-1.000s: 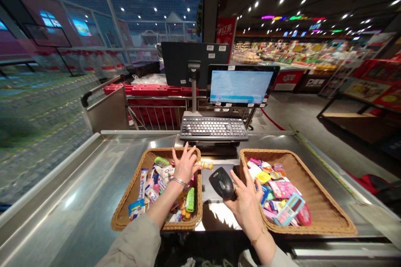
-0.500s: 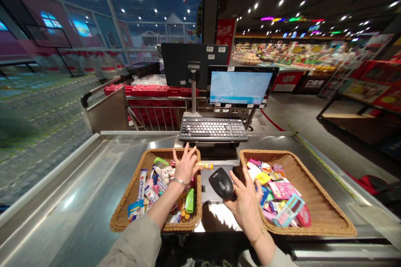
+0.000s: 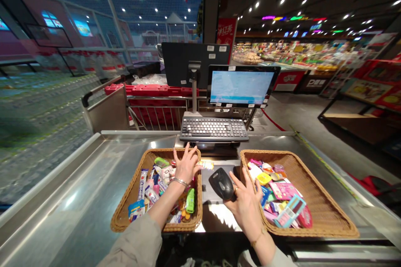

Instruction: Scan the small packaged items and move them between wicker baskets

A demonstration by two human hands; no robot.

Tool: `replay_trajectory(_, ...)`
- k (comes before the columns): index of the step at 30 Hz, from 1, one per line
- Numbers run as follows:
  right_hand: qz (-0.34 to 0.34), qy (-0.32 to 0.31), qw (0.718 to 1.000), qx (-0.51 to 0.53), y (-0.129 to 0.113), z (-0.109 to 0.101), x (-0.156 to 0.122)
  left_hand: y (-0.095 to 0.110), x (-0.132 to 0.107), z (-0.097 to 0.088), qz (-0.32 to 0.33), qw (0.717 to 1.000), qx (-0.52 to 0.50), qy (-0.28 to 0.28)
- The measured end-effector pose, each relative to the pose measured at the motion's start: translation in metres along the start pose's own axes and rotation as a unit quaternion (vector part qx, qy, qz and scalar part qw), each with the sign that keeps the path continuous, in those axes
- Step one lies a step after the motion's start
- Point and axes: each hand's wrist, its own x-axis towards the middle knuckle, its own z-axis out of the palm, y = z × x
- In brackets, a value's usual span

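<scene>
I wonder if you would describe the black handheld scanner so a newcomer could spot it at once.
On the metal counter, find the two brown wicker baskets. In the gap between them, nearer than the keyboard, the right hand holds the scanner. It is black and rounded, unlike the small yellow packet in the left hand.

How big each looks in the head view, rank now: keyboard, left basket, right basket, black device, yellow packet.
1. Left basket and right basket: too alike to rank apart.
2. Keyboard.
3. Black device.
4. Yellow packet, slightly blurred but plainly smallest.
</scene>
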Motion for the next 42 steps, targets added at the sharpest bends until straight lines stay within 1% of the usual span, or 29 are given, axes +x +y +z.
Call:
replay_trajectory(10,0.0,0.007,1.0,0.01,0.002,0.0,0.0,0.002,0.002,0.002,0.002,1.0,-0.001,0.008)
replay_trajectory(18,-0.002,0.001,1.0,-0.025,0.005,-0.003,0.001,0.004,0.005,0.001,0.006,1.0,0.001,0.002)
replay_trajectory(23,0.003,0.011,0.998,-0.055,0.009,-0.005,0.001,0.009,0.008,-0.002,0.011,1.0,-0.007,-0.004)
replay_trajectory(32,0.031,0.036,0.996,-0.069,0.019,-0.018,0.0,0.025,0.023,-0.01,0.034,0.999,-0.01,-0.002)
replay_trajectory(37,0.059,0.054,0.994,-0.077,0.025,-0.026,-0.002,0.038,0.032,-0.011,0.054,0.998,-0.015,-0.007)
replay_trajectory(42,0.081,0.085,0.989,-0.086,0.037,-0.03,-0.005,0.052,0.044,-0.011,0.088,0.996,-0.022,-0.014)
